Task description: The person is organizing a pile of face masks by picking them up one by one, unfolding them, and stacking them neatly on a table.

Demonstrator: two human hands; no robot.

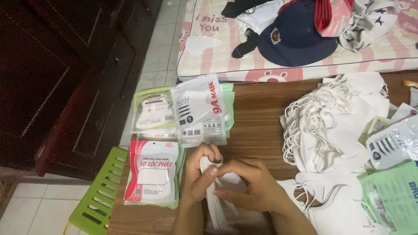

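Brown wooden bench [261, 113], grain running left-right, pushed up against a mattress [209, 61] with a pink-and-white cartoon print. On the mattress: navy cap [296, 39], dark and white clothes, a striped red item at the top edge. Pale tiled floor [161, 48] to the left, dark wooden cabinet [65, 87] beyond it, lime-green slatted plastic stool [98, 191] at the bench's lower-left corner. Both hands sit at bottom centre over a stack of white face masks [213, 198] stood on edge: left hand [200, 172] has its grip pinched on the top of the stack, fingers curled over; right hand [252, 182] has its grip pressed on the stack's side, thumb toward the left fingers. Just left of them, a red-and-white sealed mask packet [152, 174] atop green ones; further up, a white packet [198, 109] overlapping a green-edged packet [152, 109]. Right side: large loose heap of white masks [335, 117] with ear loops tangled, more packets [392, 169] cut off by the frame edge. Bottom of the stack hidden by wrists; mask count not readable; forearms cropped.
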